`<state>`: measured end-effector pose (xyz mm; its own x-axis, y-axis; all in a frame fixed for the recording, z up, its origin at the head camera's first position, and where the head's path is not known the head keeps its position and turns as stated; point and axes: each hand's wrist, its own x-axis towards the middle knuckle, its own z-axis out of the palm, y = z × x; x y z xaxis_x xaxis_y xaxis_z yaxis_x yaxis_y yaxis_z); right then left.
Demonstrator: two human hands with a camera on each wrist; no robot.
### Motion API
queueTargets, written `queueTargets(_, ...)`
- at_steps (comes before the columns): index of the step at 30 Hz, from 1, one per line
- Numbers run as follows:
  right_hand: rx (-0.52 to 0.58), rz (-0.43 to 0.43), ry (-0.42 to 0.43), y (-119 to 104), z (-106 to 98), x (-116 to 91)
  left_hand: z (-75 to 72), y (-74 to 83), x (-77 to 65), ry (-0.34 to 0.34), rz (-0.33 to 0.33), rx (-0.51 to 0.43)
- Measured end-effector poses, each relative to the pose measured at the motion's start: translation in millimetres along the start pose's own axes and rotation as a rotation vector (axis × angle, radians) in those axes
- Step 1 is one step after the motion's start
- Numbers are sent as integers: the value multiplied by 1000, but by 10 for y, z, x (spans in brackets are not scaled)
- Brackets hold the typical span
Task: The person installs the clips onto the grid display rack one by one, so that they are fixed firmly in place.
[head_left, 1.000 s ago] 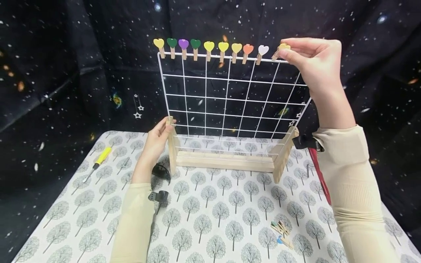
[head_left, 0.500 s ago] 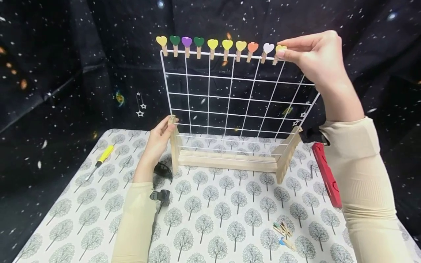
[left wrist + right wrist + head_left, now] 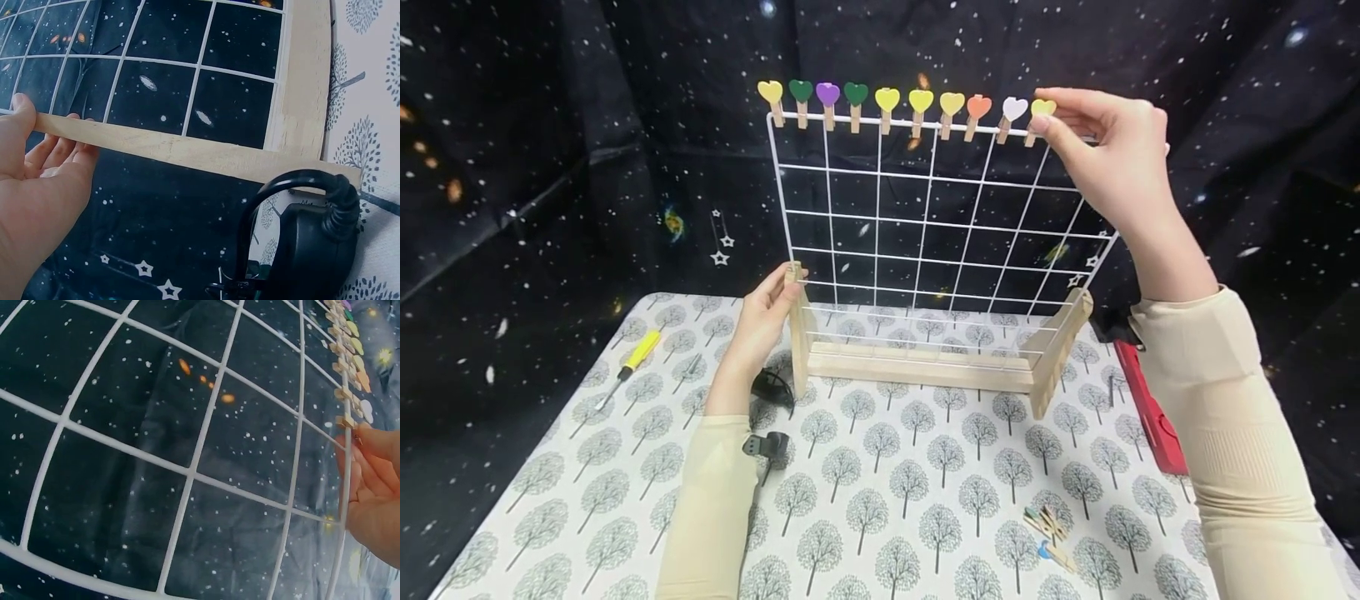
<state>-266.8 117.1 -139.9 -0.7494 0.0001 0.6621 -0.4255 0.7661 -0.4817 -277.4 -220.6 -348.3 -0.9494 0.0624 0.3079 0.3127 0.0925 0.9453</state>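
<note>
A white wire grid panel (image 3: pixel 906 200) stands upright in a wooden stand (image 3: pixel 917 367). Along its top wire sits a row of clothespins with heart tops in yellow, green, purple, orange and pale lilac. My right hand (image 3: pixel 1116 154) pinches the rightmost one, a yellow heart clothespin (image 3: pixel 1042 108), on the wire beside the lilac clothespin (image 3: pixel 1014 112). In the right wrist view my right hand (image 3: pixel 378 487) is at the end of that row. My left hand (image 3: pixel 762 321) holds the top of the stand's left post; in the left wrist view, thumb and fingers close around this wooden post (image 3: pixel 162 147).
Several loose clothespins (image 3: pixel 1051 537) lie on the tree-print tablecloth (image 3: pixel 887 500) at front right. A yellow-handled screwdriver (image 3: pixel 634 362) lies at left. A red object (image 3: pixel 1150 417) is partly hidden by the right sleeve. A dark starry cloth (image 3: pixel 587 125) hangs behind.
The yellow heart clothespin in my right hand has gone from tilted to nearly upright, closer to the lilac one. My right wrist has since lowered slightly. The left hand keeps its hold.
</note>
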Motion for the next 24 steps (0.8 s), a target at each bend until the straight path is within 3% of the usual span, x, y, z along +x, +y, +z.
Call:
queueTargets(3, 51, -68, 77, 21, 31, -37, 2, -9, 3, 1, -2, 4)
queueTargets(5, 153, -114, 127, 11, 37, -86, 2, -12, 3, 0, -2, 4)
queueTargets(9, 373, -299, 185, 17, 48, -255, -2, -5, 6, 0, 3, 1)
queueTargets(12, 447, -438, 111, 92, 81, -445, -5, 5, 8, 1, 7, 2)
queueTargets(16, 452, -505, -67, 272, 175, -760, -5, 0, 15, 3, 9, 2)
queueTargets(20, 367, -509, -184, 507, 279, -1133, 0, -10, 21, 5, 7, -6)
queueTargets(24, 265, -452, -311, 831, 369, -1544, 4, -15, 15, 4, 3, -9)
